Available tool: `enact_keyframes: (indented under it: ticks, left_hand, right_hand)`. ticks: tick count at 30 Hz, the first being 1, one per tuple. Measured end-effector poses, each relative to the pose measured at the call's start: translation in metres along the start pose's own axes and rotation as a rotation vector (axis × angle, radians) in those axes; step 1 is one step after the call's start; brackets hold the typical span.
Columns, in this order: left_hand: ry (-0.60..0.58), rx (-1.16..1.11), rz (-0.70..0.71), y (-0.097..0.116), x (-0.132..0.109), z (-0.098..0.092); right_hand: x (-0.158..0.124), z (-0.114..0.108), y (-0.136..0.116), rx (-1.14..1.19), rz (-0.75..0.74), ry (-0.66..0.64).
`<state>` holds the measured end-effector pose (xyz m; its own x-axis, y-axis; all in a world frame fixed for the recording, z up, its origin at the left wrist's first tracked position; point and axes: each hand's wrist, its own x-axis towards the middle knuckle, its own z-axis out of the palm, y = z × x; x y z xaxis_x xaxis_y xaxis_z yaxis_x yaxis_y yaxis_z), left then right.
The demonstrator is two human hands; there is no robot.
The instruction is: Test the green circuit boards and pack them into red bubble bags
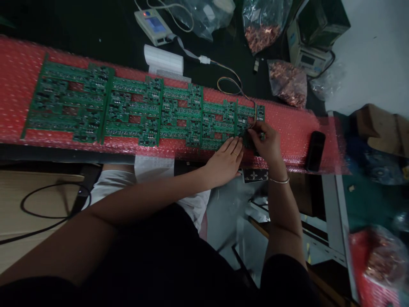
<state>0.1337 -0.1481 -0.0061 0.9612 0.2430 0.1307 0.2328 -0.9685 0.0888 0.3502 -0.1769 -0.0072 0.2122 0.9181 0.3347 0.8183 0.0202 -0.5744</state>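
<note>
A row of green circuit board panels (134, 108) lies side by side on red bubble wrap (294, 128). My left hand (225, 160) rests flat, fingers stretched out, on the near edge of the rightmost panel (246, 115). My right hand (266, 143) is closed in a pinch at that panel's near right corner, on a small connector at the end of a bundle of coloured wires (230, 85). The wires run back to a white plug (204, 59) and a grey handheld tester (153, 26).
A black oblong object (315, 150) lies on the wrap to the right. Behind are clear bags of copper parts (287, 83), a white block (164, 59) and a bench instrument (308, 57). A black cable (54, 215) loops over the brown surface at lower left.
</note>
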Motion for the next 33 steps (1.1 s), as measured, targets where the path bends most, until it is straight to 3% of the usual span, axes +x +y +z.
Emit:
enact_keyframes:
  ticks: [14, 19, 22, 27, 30, 33]
  left_hand:
    - [-0.017, -0.034, -0.009, 0.002, 0.001, -0.004]
    - [-0.001, -0.051, -0.005, 0.003, 0.005, 0.0]
    - [0.015, -0.101, -0.004, 0.003, 0.006, 0.001]
    - [0.025, -0.184, 0.023, -0.001, -0.021, -0.012]
    - [0.036, -0.224, 0.075, -0.011, -0.058, -0.021]
    - [0.094, -0.282, 0.023, -0.032, -0.101, -0.026]
  right_hand:
    - [0.001, -0.006, -0.007, 0.064, 0.029, -0.03]
    - [0.009, -0.035, -0.004, 0.155, 0.098, 0.166]
    - [0.024, -0.038, 0.0, 0.181, 0.103, 0.213]
    - [0.064, 0.009, 0.005, 0.215, 0.077, 0.117]
    - [0.087, 0.043, 0.006, 0.226, 0.02, 0.028]
    - [0.101, 0.061, 0.004, 0.16, -0.014, -0.024]
